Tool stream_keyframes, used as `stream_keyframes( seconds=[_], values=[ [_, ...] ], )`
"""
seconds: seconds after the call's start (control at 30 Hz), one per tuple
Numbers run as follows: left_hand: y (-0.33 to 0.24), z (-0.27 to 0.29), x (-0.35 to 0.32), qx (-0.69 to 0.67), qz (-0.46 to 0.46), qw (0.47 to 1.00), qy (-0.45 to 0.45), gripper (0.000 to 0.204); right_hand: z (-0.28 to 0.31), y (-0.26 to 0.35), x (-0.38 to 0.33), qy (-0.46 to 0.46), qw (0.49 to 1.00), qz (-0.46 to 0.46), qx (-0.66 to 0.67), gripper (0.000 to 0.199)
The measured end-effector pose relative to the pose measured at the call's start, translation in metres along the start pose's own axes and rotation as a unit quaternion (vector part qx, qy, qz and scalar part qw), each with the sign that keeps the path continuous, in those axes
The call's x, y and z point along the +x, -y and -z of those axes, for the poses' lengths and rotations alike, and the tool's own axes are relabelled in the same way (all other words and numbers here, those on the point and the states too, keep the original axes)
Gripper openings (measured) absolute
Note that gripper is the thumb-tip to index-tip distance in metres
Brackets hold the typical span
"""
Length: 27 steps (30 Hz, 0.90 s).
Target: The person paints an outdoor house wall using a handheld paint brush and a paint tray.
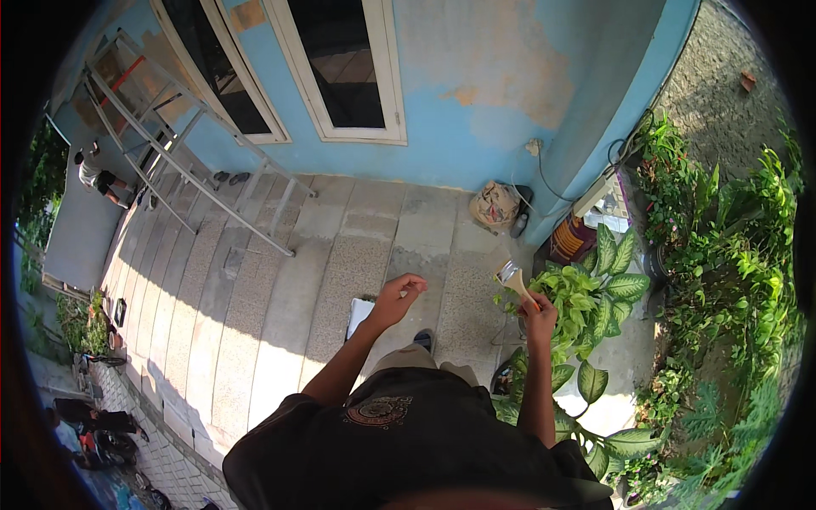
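Observation:
My right hand (537, 318) is closed around the handle of a paintbrush (516, 279) with a pale handle and metal collar. The brush points up and left, beside the leafy potted plant (565, 297). My left hand (399, 299) is held in front of my body over the tiled floor, its fingers loosely bent and apart, with nothing visible in it. Below my left forearm, a white flat-topped object (359, 316) is partly hidden, so I cannot tell its kind.
An aluminium stepladder (183, 157) stands left, before the blue wall (459, 110) with patchy paint and windows. A patterned bag (495, 204) and dark container (571, 238) sit near the pillar. Dense plants (722, 255) line the right. Another person (98, 174) is far left.

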<state>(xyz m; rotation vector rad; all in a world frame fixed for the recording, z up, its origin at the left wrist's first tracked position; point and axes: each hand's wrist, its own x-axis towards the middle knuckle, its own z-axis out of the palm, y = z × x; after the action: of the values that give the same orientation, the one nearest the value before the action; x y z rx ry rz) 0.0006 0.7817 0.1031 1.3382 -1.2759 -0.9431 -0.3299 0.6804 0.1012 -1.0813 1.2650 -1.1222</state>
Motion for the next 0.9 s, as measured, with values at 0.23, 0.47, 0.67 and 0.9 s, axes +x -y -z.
stream_keyframes(
  seconds=[0.23, 0.47, 0.67, 0.9],
  values=[
    [-0.009, -0.023, -0.037, 0.011, 0.014, 1.0, 0.008, 0.016, 0.032, -0.029, -0.018, 0.004, 1.0, 0.008, 0.0, 0.024],
    [-0.018, -0.025, -0.069, -0.004, 0.02, 1.0, -0.01, 0.016, 0.028, -0.023, -0.038, 0.005, 1.0, 0.013, 0.017, 0.026],
    [-0.018, -0.007, -0.083, -0.015, 0.014, 0.999, -0.03, 0.017, 0.013, -0.023, -0.054, 0.009, 1.0, 0.012, 0.02, 0.024],
    [-0.014, 0.047, -0.111, -0.013, 0.013, 0.999, -0.043, 0.017, -0.041, -0.031, -0.069, 0.03, 0.998, -0.015, 0.047, 0.025]
  ],
)
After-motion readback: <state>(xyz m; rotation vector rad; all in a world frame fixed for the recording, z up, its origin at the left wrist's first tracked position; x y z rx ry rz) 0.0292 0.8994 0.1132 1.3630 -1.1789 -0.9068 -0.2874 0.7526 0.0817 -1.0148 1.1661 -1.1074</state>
